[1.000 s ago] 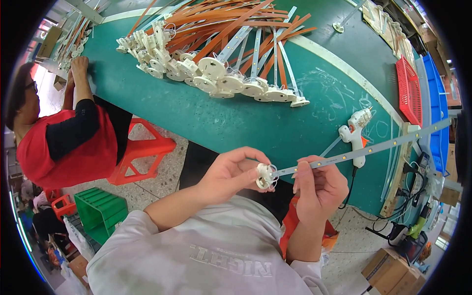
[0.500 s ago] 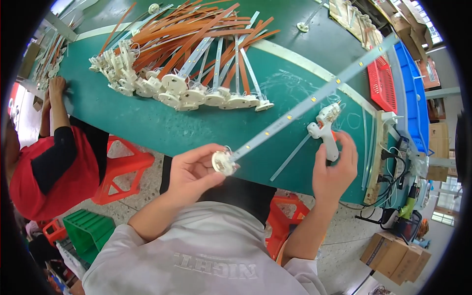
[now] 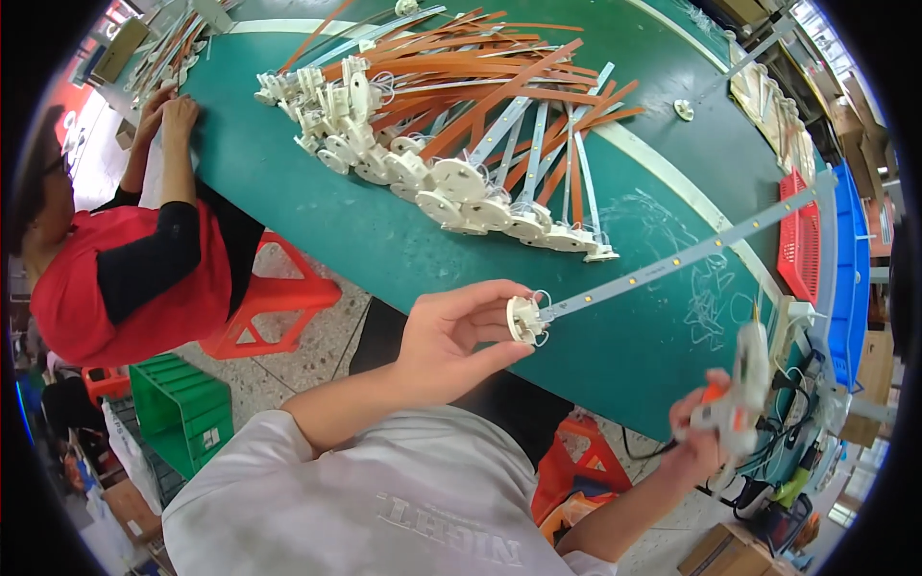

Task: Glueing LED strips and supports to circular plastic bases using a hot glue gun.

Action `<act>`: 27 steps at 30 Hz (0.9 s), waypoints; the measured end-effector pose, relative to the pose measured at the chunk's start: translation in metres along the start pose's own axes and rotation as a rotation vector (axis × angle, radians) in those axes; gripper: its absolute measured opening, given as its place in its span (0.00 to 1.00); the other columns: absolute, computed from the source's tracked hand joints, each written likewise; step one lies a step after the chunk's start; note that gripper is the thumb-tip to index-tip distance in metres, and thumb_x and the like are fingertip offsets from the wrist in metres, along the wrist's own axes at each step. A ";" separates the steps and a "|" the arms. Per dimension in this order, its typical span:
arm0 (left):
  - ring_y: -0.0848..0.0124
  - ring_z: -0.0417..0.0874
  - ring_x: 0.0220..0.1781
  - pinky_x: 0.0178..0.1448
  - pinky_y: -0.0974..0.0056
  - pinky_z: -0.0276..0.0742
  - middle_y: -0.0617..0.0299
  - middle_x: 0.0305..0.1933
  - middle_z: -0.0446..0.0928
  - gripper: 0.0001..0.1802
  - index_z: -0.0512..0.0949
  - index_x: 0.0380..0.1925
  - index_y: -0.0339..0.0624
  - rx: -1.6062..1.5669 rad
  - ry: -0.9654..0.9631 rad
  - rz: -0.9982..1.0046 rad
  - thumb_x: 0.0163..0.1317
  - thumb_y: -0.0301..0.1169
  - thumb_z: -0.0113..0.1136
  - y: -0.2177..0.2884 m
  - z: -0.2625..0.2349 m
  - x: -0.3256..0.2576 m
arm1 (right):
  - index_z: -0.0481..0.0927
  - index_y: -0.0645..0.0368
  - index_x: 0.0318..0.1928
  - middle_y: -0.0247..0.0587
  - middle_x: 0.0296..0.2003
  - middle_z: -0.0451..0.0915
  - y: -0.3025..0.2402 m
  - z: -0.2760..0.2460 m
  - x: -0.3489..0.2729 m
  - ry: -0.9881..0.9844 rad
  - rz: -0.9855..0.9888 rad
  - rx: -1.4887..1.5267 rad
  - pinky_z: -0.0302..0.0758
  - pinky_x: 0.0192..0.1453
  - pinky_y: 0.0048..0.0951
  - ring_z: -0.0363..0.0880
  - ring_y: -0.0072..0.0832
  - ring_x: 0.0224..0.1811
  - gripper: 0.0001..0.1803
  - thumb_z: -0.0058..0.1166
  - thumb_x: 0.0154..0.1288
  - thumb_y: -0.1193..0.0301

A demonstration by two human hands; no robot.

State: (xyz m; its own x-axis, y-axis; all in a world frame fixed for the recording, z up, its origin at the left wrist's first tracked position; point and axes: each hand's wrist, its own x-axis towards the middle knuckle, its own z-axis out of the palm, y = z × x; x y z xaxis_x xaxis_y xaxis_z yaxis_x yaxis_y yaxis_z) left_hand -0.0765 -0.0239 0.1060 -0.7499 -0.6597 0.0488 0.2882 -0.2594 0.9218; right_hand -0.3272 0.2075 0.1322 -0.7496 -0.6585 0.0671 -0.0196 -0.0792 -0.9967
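Tabletop edge (image 3: 365, 286) near left hand (image 3: 444, 336), pinching disc (image 3: 524, 321); right hand (image 3: 693, 449), well apart, gripping glue gun (image 3: 751, 379).

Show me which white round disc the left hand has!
The white round plastic disc in the left hand, with a long silver-grey strip slanting up right. The heaped white discs on the green table lie unheld.

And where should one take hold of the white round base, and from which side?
I would grip the white round base by its rim, coming from the left. It is a shallow disc, with the LED strip and looped wires going out on its right, so this approach likely leaves both free. The left hand holds it from that side.
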 end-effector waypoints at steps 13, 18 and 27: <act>0.67 0.89 0.50 0.51 0.65 0.89 0.48 0.52 0.83 0.30 0.75 0.60 0.26 0.324 0.077 0.305 0.55 0.16 0.72 0.018 -0.006 -0.020 | 0.70 0.75 0.50 0.70 0.41 0.74 -0.008 0.095 -0.096 -0.316 0.218 0.451 0.68 0.12 0.27 0.69 0.27 0.12 0.20 0.40 0.55 0.88; 0.62 0.86 0.54 0.62 0.60 0.83 0.39 0.56 0.80 0.29 0.73 0.59 0.18 0.346 -0.004 0.230 0.57 0.16 0.71 0.028 -0.009 -0.026 | 0.74 0.73 0.49 0.68 0.39 0.79 -0.010 0.104 -0.094 -0.387 0.298 0.368 0.68 0.17 0.27 0.72 0.27 0.12 0.15 0.49 0.61 0.83; 0.69 0.90 0.46 0.36 0.73 0.84 0.51 0.48 0.86 0.32 0.76 0.61 0.29 0.484 -0.001 0.276 0.54 0.20 0.75 0.029 -0.009 -0.028 | 0.75 0.70 0.50 0.64 0.37 0.80 -0.009 0.114 -0.088 -0.388 0.270 0.355 0.68 0.20 0.25 0.74 0.27 0.13 0.14 0.57 0.67 0.76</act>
State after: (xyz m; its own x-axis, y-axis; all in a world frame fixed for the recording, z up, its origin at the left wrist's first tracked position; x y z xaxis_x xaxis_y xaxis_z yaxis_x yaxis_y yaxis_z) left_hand -0.0420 -0.0197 0.1273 -0.6859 -0.6564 0.3141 0.1677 0.2773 0.9460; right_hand -0.1857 0.1812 0.1407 -0.3990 -0.9106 -0.1079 0.4109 -0.0723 -0.9088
